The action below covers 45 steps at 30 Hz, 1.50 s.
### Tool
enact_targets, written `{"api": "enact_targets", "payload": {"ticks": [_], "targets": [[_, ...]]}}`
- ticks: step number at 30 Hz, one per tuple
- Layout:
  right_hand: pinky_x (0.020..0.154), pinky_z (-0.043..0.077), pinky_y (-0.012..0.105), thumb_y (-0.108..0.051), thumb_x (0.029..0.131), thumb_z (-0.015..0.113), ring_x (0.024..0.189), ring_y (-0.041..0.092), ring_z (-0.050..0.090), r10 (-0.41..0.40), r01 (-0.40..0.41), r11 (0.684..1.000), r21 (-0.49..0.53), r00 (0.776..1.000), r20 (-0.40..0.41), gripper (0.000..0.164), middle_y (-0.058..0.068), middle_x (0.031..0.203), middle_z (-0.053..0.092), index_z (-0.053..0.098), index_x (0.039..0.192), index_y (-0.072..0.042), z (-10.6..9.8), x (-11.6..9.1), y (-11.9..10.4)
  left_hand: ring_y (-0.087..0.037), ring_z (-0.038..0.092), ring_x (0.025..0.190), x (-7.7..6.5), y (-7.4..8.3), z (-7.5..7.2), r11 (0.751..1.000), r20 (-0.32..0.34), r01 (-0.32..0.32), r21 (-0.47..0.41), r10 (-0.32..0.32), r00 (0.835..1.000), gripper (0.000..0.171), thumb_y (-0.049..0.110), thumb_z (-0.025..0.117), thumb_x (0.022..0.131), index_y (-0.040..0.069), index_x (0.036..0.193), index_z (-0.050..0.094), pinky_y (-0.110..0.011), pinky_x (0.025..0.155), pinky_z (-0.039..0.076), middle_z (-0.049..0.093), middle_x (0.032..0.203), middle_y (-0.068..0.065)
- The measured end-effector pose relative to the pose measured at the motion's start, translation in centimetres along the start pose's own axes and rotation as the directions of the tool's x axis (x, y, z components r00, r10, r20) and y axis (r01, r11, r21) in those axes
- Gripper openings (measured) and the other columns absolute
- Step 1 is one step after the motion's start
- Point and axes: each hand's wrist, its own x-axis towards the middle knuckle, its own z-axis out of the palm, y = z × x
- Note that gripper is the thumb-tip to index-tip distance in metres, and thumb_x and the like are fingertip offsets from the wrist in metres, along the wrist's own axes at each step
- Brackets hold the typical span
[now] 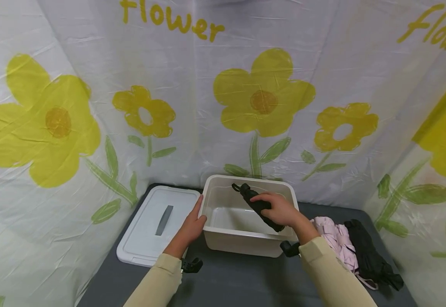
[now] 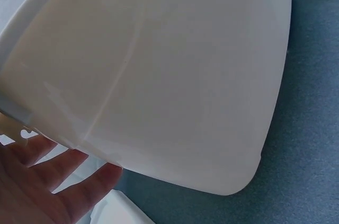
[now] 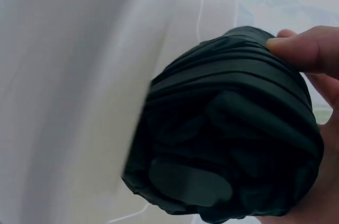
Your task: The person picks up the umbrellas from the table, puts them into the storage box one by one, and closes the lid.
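Observation:
My right hand (image 1: pixel 278 209) grips a dark folded umbrella (image 1: pixel 254 201) and holds it slanted over the white storage box (image 1: pixel 242 244). The umbrella's strap loop points toward the back of the box; its flat round end faces the right wrist camera, beside the pale box wall (image 3: pixel 63 97). At the box's left side, my left hand (image 1: pixel 190 224) holds the rim, thumb over the edge and fingers (image 2: pixel 87 187) along the outer wall. Inside the box, the visible part of the floor is bare.
The white lid (image 1: pixel 142 238) with a grey handle lies left of the box. To the right, a pink folded umbrella (image 1: pixel 334 241) lies beside another black one (image 1: pixel 370 251) on the dark grey table (image 1: pixel 223 283). A flower-printed curtain (image 1: pixel 192 149) hangs close behind.

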Motion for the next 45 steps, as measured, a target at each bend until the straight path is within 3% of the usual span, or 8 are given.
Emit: {"api": "enact_targets", "payload": {"ticks": [14,19,22,29,35,41,45], "targets": [[0.098,0.043,0.053,-0.008,0.086,0.057,0.129,0.036,0.049,0.061,-0.06,0.998,-0.01,0.993,0.098,0.048,0.013,0.144,0.05,0.06,0.131,-0.023,0.1,1.8,-0.4,-0.039,0.028,0.143,-0.1,0.1,0.1,1.0,-0.025,0.016,-0.019,-0.017,1.0,0.071,0.009,0.039,0.092,0.022,0.157,0.012,-0.06,0.11,0.028,0.021,0.161,-0.015],[0.094,0.045,0.05,-0.006,0.085,0.058,0.122,0.032,0.054,0.062,-0.063,0.998,0.005,0.99,0.13,0.048,0.011,0.14,0.054,0.061,0.131,-0.021,0.1,2.5,-0.3,-0.037,0.028,0.144,-0.1,-0.1,0.2,0.999,-0.021,0.027,-0.029,-0.027,0.999,0.071,0.01,0.038,0.093,0.025,0.157,0.012,-0.06,0.111,0.028,0.019,0.161,-0.013],[0.092,0.045,0.048,-0.005,0.086,0.057,0.117,0.03,0.054,0.068,-0.073,0.997,0.025,0.986,0.15,0.048,0.012,0.14,0.054,0.061,0.131,-0.019,0.3,3.0,-0.2,-0.037,0.026,0.145,-0.1,-0.2,0.1,0.999,-0.003,0.025,-0.04,-0.025,1.0,0.071,0.01,0.038,0.093,0.025,0.157,0.01,-0.061,0.111,0.026,0.018,0.162,-0.012],[0.097,0.044,0.049,-0.005,0.085,0.058,0.126,0.031,0.051,0.082,-0.092,0.995,0.049,0.981,0.175,0.048,0.011,0.14,0.054,0.061,0.131,-0.019,1.0,4.2,0.3,-0.036,0.024,0.145,-0.2,0.1,-0.2,0.999,0.028,0.011,-0.044,-0.01,1.0,0.072,0.01,0.038,0.093,0.024,0.157,0.008,-0.061,0.111,0.025,0.015,0.163,-0.011],[0.091,0.046,0.044,-0.003,0.083,0.058,0.118,0.03,0.053,0.077,-0.101,0.988,0.115,0.977,0.198,0.049,0.015,0.138,0.054,0.061,0.13,-0.016,1.1,5.1,0.1,-0.036,0.024,0.145,-0.1,0.5,-0.4,0.998,0.04,0.008,-0.061,-0.006,0.999,0.072,0.01,0.038,0.093,0.022,0.157,0.008,-0.06,0.112,0.024,0.015,0.162,-0.012],[0.098,0.043,0.049,-0.001,0.084,0.058,0.13,0.036,0.046,0.084,-0.124,0.978,0.165,0.969,0.231,0.049,0.017,0.144,0.049,0.06,0.132,-0.012,1.3,5.8,-0.2,-0.036,0.023,0.145,0.0,0.2,-0.3,0.998,0.046,0.006,-0.06,-0.003,0.999,0.072,0.009,0.038,0.093,0.021,0.157,0.008,-0.06,0.112,0.023,0.016,0.162,-0.013],[0.086,0.05,0.041,0.001,0.084,0.058,0.114,0.031,0.056,0.121,-0.182,0.957,0.228,0.959,0.257,0.05,0.018,0.14,0.05,0.059,0.132,-0.011,1.5,6.3,-0.2,-0.035,0.022,0.146,0.1,0.0,-0.3,0.998,0.039,0.004,-0.057,-0.002,0.999,0.071,0.009,0.039,0.094,0.021,0.157,0.009,-0.059,0.113,0.022,0.015,0.162,-0.012]]}}
